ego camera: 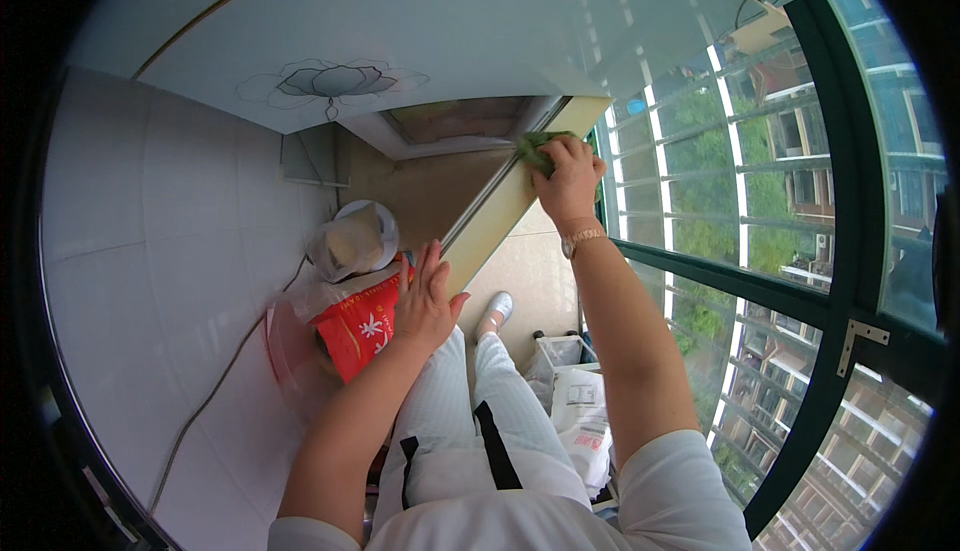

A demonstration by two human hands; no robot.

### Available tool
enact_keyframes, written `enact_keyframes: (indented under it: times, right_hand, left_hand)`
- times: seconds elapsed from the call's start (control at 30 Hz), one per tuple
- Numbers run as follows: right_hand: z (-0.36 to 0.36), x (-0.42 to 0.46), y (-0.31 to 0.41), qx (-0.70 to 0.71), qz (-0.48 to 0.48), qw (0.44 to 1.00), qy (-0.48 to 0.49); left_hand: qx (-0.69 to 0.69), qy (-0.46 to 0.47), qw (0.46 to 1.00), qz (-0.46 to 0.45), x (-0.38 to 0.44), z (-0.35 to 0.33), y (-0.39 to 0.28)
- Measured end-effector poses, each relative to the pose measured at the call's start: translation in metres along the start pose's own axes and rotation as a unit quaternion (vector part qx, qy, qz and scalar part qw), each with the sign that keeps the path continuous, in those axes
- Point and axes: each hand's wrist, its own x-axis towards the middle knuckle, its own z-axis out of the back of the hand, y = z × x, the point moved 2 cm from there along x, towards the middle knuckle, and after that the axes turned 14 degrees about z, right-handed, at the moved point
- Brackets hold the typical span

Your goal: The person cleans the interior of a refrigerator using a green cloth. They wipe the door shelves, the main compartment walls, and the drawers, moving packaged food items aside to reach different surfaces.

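Note:
My right hand (pixel 568 176) grips a crumpled green cloth (pixel 541 147) and presses it on the far part of a long cream-coloured panel (pixel 491 230). A metal trim strip (pixel 491 187) runs along the panel's left edge. My left hand (pixel 429 300) is flat with its fingers extended and thumb apart, at the panel's near end. It holds nothing; its palm side is hidden, so I cannot tell how firmly it touches the panel. Close to the left fingers lies a red printed bag (pixel 364 318).
Glossy cabinet fronts with a flower line drawing (pixel 334 80) stand ahead. To the left, a cable (pixel 225 375) runs along the tiled wall (pixel 187 281), near a bagged item (pixel 354 242). Right are a green-framed window (pixel 844 176) and a white rack (pixel 562 352) holding white packages (pixel 581 408).

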Motion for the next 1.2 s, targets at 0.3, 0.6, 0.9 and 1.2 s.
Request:
enact_keyframes:
  times: [0.3, 0.6, 0.9, 1.2]
  right_hand:
    - [0.0, -0.063, 0.096, 0.141, 0.124, 0.973, 0.131]
    - [-0.022, -0.048, 0.092, 0.035, -0.044, 0.996, 0.065]
    - [-0.009, 0.002, 0.015, -0.02, -0.029, 0.999, -0.03]
    - [-0.024, -0.052, 0.08, 0.096, 0.097, 0.983, 0.125]
  left_hand:
    - [-0.002, 0.008, 1.0, 0.009, -0.002, 0.002, 0.003]
    - [0.005, 0.001, 1.0, 0.003, -0.001, 0.002, 0.003]
    - [-0.012, 0.003, 1.0, -0.01, 0.003, 0.006, -0.001]
    - [-0.02, 0.005, 1.0, 0.0, -0.002, 0.003, 0.002]
